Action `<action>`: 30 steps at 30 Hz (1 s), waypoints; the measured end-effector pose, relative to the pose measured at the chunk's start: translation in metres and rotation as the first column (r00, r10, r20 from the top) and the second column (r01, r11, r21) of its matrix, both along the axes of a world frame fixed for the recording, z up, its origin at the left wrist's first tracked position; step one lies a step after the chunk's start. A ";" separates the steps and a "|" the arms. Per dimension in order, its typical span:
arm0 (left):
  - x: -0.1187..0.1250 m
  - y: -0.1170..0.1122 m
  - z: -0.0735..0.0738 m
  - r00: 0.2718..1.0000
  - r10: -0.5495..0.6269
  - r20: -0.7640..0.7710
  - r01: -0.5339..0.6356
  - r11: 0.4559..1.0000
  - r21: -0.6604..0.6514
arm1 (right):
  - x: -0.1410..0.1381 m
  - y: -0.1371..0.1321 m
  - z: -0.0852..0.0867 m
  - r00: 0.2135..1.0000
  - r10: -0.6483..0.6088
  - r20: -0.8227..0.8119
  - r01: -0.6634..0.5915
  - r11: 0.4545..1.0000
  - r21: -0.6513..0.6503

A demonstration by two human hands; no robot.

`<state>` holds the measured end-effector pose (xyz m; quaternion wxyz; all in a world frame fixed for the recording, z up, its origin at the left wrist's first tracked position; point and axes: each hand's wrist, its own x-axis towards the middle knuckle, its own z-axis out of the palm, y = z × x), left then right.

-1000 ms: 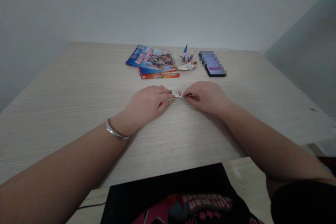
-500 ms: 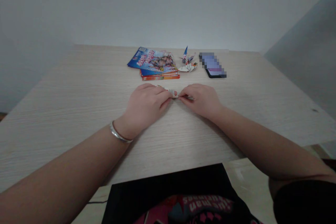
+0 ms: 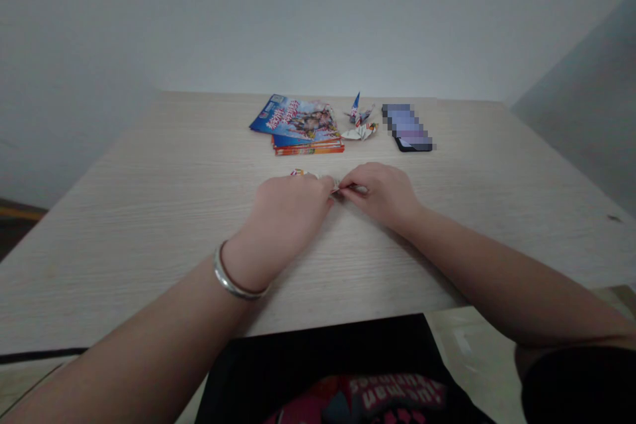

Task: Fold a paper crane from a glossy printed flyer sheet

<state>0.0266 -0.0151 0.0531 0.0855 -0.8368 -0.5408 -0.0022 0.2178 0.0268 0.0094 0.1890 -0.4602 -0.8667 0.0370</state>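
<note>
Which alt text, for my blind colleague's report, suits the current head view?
A person's left hand and right hand hold a piece of printed paper at a pale table. Beyond, left to right, lie stacked booklets, folded-paper shapes and a phone; a silver bracelet circles the left wrist.

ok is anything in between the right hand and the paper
Nothing visible: the right hand pinches the paper directly, and the left hand holds and partly covers it. The booklets, paper figures and phone lie beyond both hands.

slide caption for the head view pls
Left hand and right hand hold printed paper, with stacked leaflets and a phone beyond.
</note>
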 end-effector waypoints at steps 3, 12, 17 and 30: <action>-0.002 0.009 -0.012 0.991 -0.080 0.105 0.068 0.991 0.116 | 0.000 0.002 -0.001 0.998 -0.017 -0.058 0.017 1.000 -0.015; -0.011 0.025 -0.031 0.913 -0.197 0.357 0.143 0.975 0.172 | -0.004 0.004 -0.005 0.945 0.024 -0.325 -0.046 0.997 -0.061; -0.011 0.022 -0.031 0.915 -0.185 0.358 0.130 0.977 0.171 | -0.005 0.002 -0.003 0.943 -0.019 -0.334 -0.008 0.997 -0.080; -0.025 0.026 -0.020 0.933 -0.098 0.345 0.045 0.986 0.159 | 0.020 0.014 -0.001 0.944 -0.064 -0.325 0.025 0.992 -0.121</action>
